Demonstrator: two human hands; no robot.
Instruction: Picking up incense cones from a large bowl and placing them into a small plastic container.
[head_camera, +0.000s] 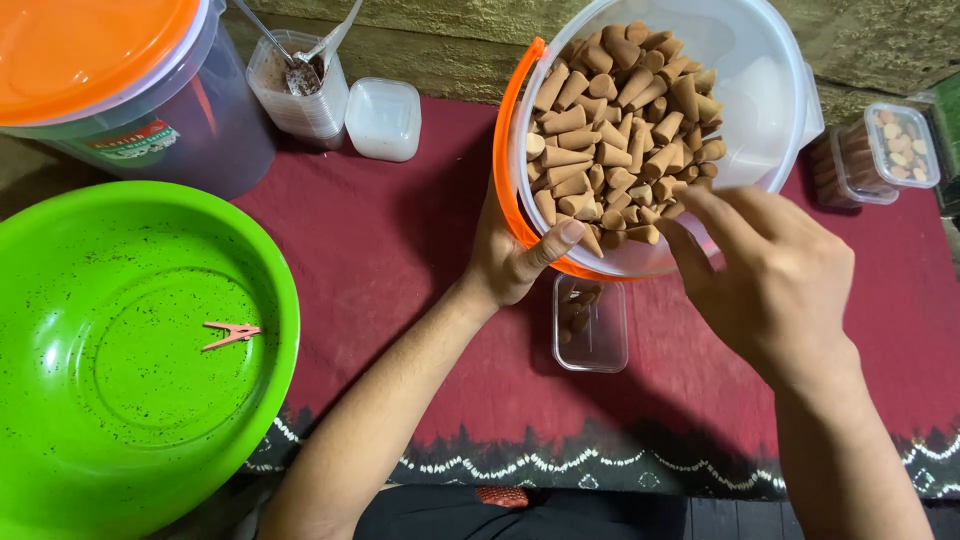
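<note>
Between left hand (505, 262) and right hand (775, 280), cone-filled tub (760, 60).

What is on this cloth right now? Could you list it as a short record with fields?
left hand: grips the rim of the tilted tub, thumb inside
right hand: fingers at the tub's lower rim, by the cones
cones: brown, heaped in the tub
small box: clear, under the tub, a few cones inside
green basin: left, a pink clip in it
surface: dark red cloth
</note>
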